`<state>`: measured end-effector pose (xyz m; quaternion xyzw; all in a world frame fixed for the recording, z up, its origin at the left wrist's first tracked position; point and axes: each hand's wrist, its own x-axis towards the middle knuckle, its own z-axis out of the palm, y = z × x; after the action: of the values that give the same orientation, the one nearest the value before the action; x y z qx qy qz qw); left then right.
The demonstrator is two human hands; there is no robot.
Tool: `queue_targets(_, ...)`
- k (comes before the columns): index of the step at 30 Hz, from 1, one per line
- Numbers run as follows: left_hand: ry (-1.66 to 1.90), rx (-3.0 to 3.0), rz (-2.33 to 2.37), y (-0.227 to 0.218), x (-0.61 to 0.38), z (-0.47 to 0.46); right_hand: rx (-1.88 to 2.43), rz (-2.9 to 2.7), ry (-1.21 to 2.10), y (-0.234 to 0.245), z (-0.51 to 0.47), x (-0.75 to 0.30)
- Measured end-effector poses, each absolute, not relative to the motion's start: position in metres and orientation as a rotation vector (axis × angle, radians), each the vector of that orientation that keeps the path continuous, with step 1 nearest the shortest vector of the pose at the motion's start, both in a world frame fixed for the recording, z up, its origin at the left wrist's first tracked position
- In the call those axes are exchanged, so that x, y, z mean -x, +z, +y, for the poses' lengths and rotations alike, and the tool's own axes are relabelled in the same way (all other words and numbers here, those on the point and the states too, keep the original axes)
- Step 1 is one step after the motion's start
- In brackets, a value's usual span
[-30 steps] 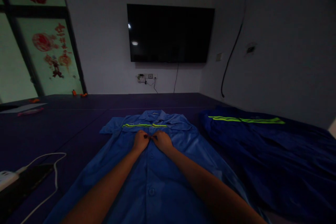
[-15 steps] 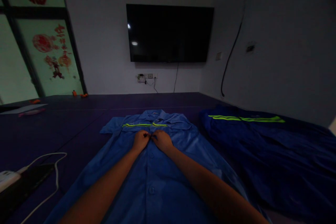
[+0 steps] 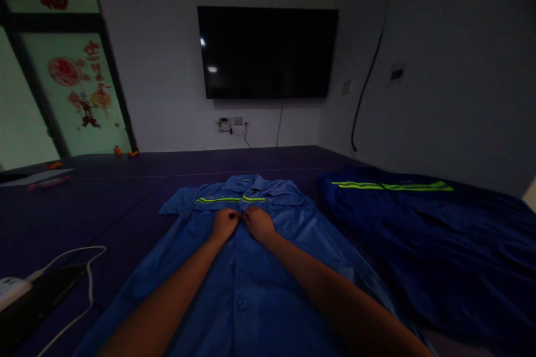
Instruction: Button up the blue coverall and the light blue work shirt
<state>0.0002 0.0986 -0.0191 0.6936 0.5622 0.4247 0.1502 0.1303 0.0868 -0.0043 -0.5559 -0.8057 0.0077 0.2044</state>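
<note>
A blue short-sleeved shirt (image 3: 268, 284) with yellow-green chest stripes lies face up, collar away from me. My left hand (image 3: 225, 223) is closed at the front placket, thumb and fingers pinching the fabric's edge. Beside it, almost touching, my right hand (image 3: 258, 223) pinches the same placket just below the stripe. The button between my fingertips, if any, is hidden. Further down the placket, a lower button (image 3: 242, 303) shows nearer to me.
To the right lies a dark blue garment (image 3: 402, 234) with yellow-green stripes. A white cable (image 3: 91, 279) runs from a white plug block (image 3: 12, 292) beside a dark flat object (image 3: 54, 284) at left. A purple surface (image 3: 138, 201) extends to the wall below a television (image 3: 268, 53).
The view has shifted very slightly. Both hands stay pinched at the same spot on the shirt's placket, with no clear movement.
</note>
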Motion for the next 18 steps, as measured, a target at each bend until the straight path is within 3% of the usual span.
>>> queue_targets(18, 1.266, -1.950, 1.602, -0.0231, 0.0027, 0.1030, 1.518, -2.240, 0.022, -0.0009, 0.0807, -0.1323)
